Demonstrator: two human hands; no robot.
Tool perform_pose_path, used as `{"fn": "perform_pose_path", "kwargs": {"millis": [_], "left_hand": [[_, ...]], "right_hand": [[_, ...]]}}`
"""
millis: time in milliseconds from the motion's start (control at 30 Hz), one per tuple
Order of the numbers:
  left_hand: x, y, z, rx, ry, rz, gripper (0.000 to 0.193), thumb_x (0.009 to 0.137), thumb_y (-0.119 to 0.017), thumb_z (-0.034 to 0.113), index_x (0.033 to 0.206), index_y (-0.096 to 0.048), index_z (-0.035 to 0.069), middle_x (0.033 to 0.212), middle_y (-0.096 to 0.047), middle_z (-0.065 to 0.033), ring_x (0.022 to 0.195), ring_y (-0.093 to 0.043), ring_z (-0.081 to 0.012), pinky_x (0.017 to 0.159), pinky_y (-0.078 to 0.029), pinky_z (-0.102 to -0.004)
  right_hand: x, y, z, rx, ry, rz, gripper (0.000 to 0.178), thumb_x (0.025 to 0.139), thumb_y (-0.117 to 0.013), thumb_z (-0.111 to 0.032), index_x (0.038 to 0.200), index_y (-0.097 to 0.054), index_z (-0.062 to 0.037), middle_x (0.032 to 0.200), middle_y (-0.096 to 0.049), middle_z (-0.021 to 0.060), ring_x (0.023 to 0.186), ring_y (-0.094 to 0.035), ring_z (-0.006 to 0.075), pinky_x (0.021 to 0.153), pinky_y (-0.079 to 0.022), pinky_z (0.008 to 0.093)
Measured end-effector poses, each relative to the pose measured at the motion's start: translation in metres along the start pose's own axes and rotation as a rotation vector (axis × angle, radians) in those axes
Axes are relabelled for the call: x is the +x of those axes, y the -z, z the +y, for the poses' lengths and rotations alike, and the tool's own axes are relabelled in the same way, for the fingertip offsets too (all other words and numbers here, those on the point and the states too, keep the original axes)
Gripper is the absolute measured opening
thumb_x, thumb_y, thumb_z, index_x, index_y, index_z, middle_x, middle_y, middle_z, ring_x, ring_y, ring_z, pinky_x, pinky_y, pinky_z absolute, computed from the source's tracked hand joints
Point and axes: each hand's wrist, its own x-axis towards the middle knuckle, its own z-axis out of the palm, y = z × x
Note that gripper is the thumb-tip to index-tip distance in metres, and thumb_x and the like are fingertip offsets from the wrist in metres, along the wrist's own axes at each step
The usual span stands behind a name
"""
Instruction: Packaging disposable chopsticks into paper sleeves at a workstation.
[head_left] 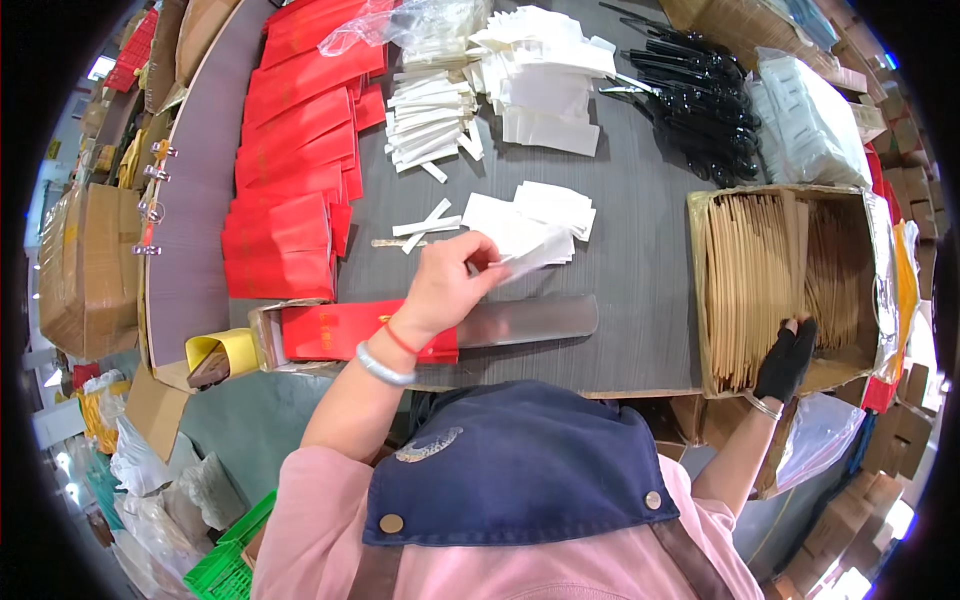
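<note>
White slip [545, 250] pinched btwn fingers [488, 279] of L hand [448, 285], over white pile [553, 208] on tabletop [645, 280]; R hand [788, 362], black-gloved, at brown strips [750, 285] in box [700, 300], can't tell if gripping; red sleeves [278, 240] to L, black utensils [700, 105] far R.

Envelopes [278, 245] are red (gold-marked), packets [500, 222] white, spoons [700, 100] black, strips [745, 280] tan, glove [785, 362] black, apron [530, 470] navy, table [640, 250] streaky grey.

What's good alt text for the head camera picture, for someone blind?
A person's bare left hand pinches a white slip above a grey table, while the black-gloved right hand rests in a cardboard box of thin tan sticks. Red packets line the left side; white packets and black utensils are heaped at the far side.
</note>
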Motion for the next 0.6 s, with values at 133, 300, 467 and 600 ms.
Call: {"fn": "perform_pose_path", "kwargs": {"millis": [133, 300, 467, 600], "left_hand": [[-0.031, 0.003, -0.006, 0.278, 0.061, -0.166, 0.018, 0.074, -0.08, 0.014, 0.087, -0.068, 0.007, 0.077, -0.063, -0.0054, 0.072, -0.06, -0.0175, 0.066, -0.047, -0.0311], [-0.052, -0.009, -0.019, 0.587, -0.192, 0.026, 0.033, 0.06, -0.085, 0.017, 0.09, -0.072, 0.015, 0.091, -0.056, 0.0, 0.092, -0.051, -0.0227, 0.079, -0.039, -0.0381], [-0.068, 0.007, -0.011, 0.617, -0.21, 0.063, 0.062, 0.057, -0.087, 0.021, 0.115, -0.066, 0.011, 0.111, -0.058, -0.0046, 0.108, -0.051, -0.0286, 0.092, -0.04, -0.0434], [-0.087, 0.014, -0.027, 0.677, -0.201, 0.011, 0.072, 0.055, -0.087, 0.022, 0.12, -0.062, 0.006, 0.123, -0.057, -0.0072, 0.117, -0.047, -0.0313, 0.101, -0.038, -0.0457]], "right_hand": [[-0.034, -0.023, -0.081, 0.143, 0.296, -0.303, 0.023, 0.099, -0.053, -0.017, 0.111, -0.063, 0.0006, 0.093, -0.062, 0.0121, 0.09, -0.061, 0.0217, 0.08, -0.047, 0.0329], [-0.072, -0.067, -0.147, 0.341, 0.531, -0.692, 0.024, 0.092, -0.062, -0.017, 0.115, -0.07, -0.0141, 0.079, -0.057, 0.01, 0.071, -0.06, 0.0259, 0.064, -0.048, 0.0358], [-0.081, -0.081, -0.15, 0.233, 0.714, -0.815, 0.024, 0.09, -0.065, -0.022, 0.113, -0.071, -0.0176, 0.078, -0.058, 0.0087, 0.073, -0.06, 0.028, 0.064, -0.049, 0.0374], [-0.09, -0.089, -0.156, 0.043, 0.785, -0.816, 0.027, 0.086, -0.068, -0.016, 0.112, -0.072, -0.0161, 0.081, -0.059, 0.0092, 0.074, -0.06, 0.0278, 0.067, -0.05, 0.0374]]}}
